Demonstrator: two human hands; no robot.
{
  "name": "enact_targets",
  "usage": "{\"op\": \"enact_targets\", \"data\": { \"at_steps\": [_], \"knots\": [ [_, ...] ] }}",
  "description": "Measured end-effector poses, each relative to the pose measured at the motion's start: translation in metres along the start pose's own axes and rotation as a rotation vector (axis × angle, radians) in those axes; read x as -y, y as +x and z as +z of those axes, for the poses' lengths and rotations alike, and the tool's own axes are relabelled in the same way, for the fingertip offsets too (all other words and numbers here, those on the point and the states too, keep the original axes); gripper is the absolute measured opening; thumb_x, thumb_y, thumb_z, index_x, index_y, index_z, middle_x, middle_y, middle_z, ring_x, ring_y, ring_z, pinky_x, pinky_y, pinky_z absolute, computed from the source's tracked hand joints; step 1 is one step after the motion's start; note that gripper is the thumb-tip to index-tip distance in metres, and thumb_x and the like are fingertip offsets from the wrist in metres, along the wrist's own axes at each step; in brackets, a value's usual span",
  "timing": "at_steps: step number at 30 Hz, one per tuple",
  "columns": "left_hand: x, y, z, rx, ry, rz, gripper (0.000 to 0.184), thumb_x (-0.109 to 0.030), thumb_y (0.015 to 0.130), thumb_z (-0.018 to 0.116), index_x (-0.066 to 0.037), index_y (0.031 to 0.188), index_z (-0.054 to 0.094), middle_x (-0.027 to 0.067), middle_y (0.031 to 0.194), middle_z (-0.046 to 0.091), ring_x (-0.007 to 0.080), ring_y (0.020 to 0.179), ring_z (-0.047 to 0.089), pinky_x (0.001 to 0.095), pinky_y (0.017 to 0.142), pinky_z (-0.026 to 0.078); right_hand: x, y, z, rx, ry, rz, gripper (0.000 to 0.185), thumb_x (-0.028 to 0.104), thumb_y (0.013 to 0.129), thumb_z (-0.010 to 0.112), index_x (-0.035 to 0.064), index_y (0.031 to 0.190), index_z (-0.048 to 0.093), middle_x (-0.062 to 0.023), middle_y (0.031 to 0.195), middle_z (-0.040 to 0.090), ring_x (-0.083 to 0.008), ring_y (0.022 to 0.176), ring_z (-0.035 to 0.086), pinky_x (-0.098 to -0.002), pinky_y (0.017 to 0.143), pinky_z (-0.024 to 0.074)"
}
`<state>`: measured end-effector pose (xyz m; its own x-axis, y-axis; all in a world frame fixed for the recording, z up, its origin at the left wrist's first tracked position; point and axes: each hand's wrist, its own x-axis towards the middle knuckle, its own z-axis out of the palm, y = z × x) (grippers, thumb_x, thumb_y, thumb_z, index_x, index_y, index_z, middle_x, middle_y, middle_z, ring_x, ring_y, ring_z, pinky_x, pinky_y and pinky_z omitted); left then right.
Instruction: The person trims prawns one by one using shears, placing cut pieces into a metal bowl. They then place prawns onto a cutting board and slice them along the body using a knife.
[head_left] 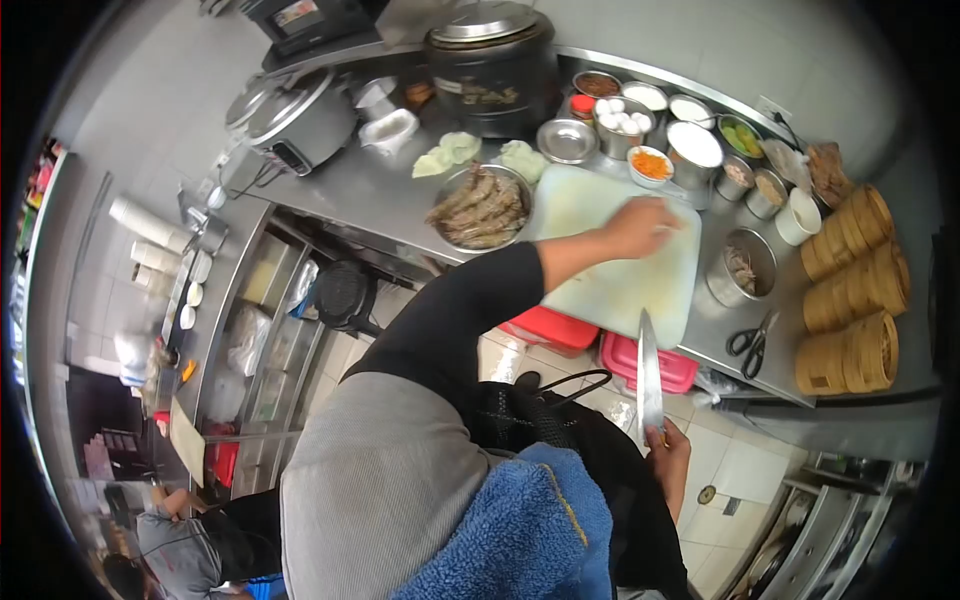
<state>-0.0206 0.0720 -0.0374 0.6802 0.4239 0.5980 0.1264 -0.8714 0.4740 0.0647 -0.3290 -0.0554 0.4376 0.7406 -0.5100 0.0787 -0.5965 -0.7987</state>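
Note:
My right hand (670, 460) is closed around the handle of a kitchen knife (650, 385). The wide blade points away from me, its tip reaching the near edge of a pale cutting board (580, 285). Over the board's far right part is my left hand (642, 230), fingers drawn together and slightly blurred; what they hold, if anything, I cannot make out. Left of the board stands a metal bowl heaped with raw shrimp (485, 205). To its right, a steel pot (742, 268) has a few greyish pieces inside.
Black scissors (752, 345) and stacked bamboo steamers (850, 355) are on the right. Behind the board are a bowl of orange shreds (650, 165), a pot of eggs (624, 120) and a large dark cooker (490, 75). Another person (185, 545) is at lower left.

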Motion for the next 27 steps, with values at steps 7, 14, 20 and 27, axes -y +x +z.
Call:
{"op": "enact_targets", "data": {
  "at_steps": [7, 14, 20, 27],
  "knots": [
    [0.099, -0.159, -0.210, -0.043, 0.759, -0.895, 0.023, -0.028, 0.084, 0.069, -0.013, 0.102, 0.074, 0.0143, 0.099, 0.073, 0.0330, 0.100, 0.069, 0.0484, 0.085, 0.052, 0.009, 0.008, -0.011, -0.020, -0.008, 0.064, 0.029, 0.018, 0.096, 0.067, 0.0052, 0.122, 0.068, 0.0000, 0.073, 0.058, -0.0070, 0.049, 0.047, -0.0243, 0.044, 0.0380],
    [0.112, -0.137, -0.265, 0.383, 0.591, -0.825, 0.041, -0.025, 0.073, 0.081, -0.010, 0.110, 0.071, 0.0149, 0.100, 0.073, 0.0339, 0.099, 0.070, 0.0430, 0.083, 0.055, 0.023, 0.018, -0.017, 0.004, -0.089, -0.002, 0.030, 0.016, 0.097, 0.064, 0.0043, 0.124, 0.067, -0.0020, 0.073, 0.060, -0.0075, 0.050, 0.050, -0.0245, 0.045, 0.0425],
    [0.027, -0.010, -0.201, 0.792, 0.451, -0.149, 0.033, -0.027, 0.074, 0.079, -0.010, 0.101, 0.074, 0.0118, 0.093, 0.073, 0.0315, 0.088, 0.070, 0.0417, 0.076, 0.055, -0.009, 0.032, -0.013, 0.099, 0.103, -0.037, 0.030, 0.017, 0.098, 0.065, 0.0002, 0.123, 0.064, -0.0053, 0.083, 0.065, -0.0104, 0.056, 0.055, -0.0261, 0.049, 0.0466],
    [-0.001, 0.030, 0.004, 1.145, 0.573, 0.409, 0.026, -0.017, 0.078, 0.067, -0.019, 0.102, 0.077, 0.0051, 0.102, 0.071, 0.0229, 0.106, 0.065, 0.0512, 0.107, 0.038, -0.027, 0.051, 0.000, 0.070, 0.230, -0.021, 0.026, 0.019, 0.100, 0.063, 0.0006, 0.118, 0.064, -0.0043, 0.079, 0.063, -0.0095, 0.057, 0.056, -0.0262, 0.051, 0.0470]
  ]
}}
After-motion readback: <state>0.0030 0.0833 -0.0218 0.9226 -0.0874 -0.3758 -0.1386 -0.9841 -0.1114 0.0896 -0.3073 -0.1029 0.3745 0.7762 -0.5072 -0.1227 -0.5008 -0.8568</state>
